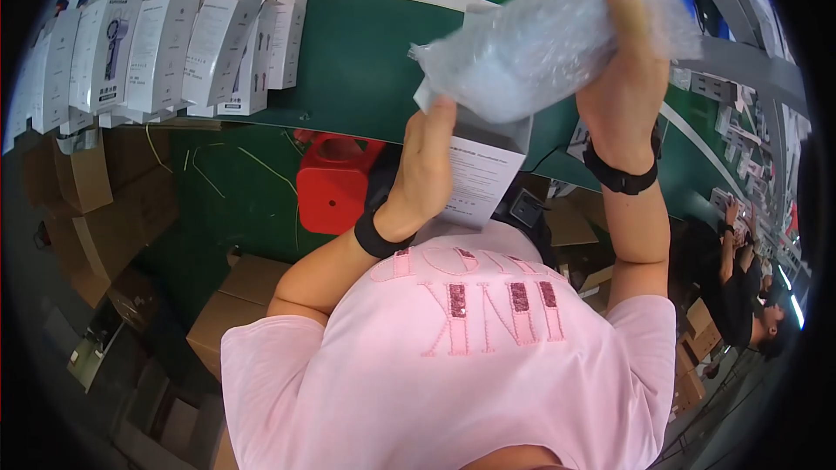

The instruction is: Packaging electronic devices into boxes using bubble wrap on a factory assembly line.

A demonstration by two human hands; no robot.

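Note:
My left hand (pixel 427 161) is closed around the side of a white printed carton (pixel 483 178), held upright against my chest at the bench edge. Its top flap stands open. Above the mouth of the carton, my right hand (pixel 631 78) grips a bubble-wrap pouch (pixel 522 52) with something pale inside that I cannot make out. The pouch's lower left end hangs over the opening, and its right end is smeared by motion. Both wrists wear black bands.
A row of white cartons (pixel 157 52) with raised flaps stands at the left of the green bench (pixel 366 52). A red plastic stool (pixel 335 183) is below the edge. Brown cardboard boxes (pixel 239 300) lie at the left. Another person (pixel 740 287) works at the far right.

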